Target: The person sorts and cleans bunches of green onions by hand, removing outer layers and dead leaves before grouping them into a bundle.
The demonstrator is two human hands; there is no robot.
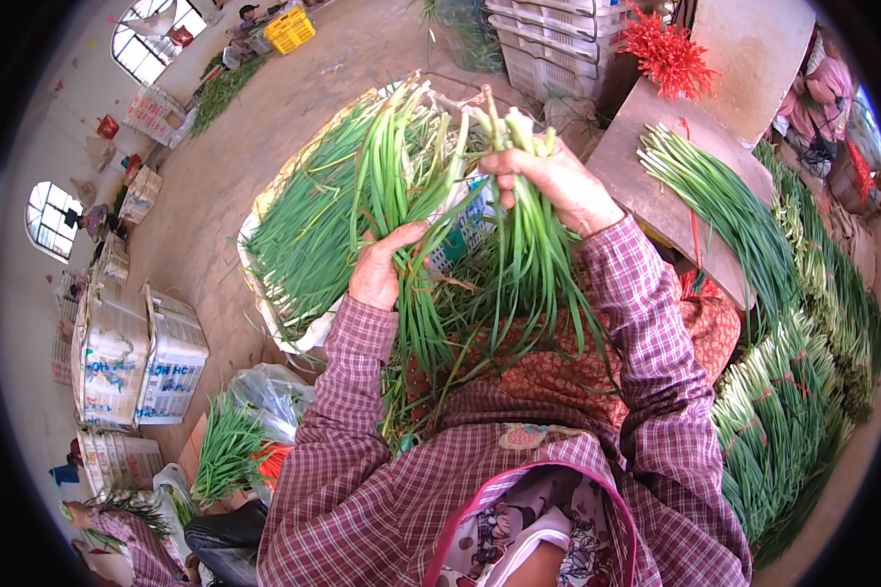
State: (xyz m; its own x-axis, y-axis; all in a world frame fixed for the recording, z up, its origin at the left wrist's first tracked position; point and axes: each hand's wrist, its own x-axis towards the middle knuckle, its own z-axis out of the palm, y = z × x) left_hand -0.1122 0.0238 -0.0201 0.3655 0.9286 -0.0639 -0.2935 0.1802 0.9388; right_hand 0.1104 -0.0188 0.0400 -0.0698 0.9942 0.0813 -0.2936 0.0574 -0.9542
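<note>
My left hand is closed around a bunch of green leafy stalks, probably garlic chives, with the pale ends up. In my right hand is a second bunch, its thick pale ends above the fist and its leaves hanging over my lap. Behind the left hand stands a white basket heaped with long green chives. To the right, more stalks lie across a brown board, with a red tie under them.
Tied green bundles are piled at the right. Red ties and stacked white crates stand beyond the board. White crates, a clear plastic bag and loose greens are at the left. A co-worker's sleeve shows lower left.
</note>
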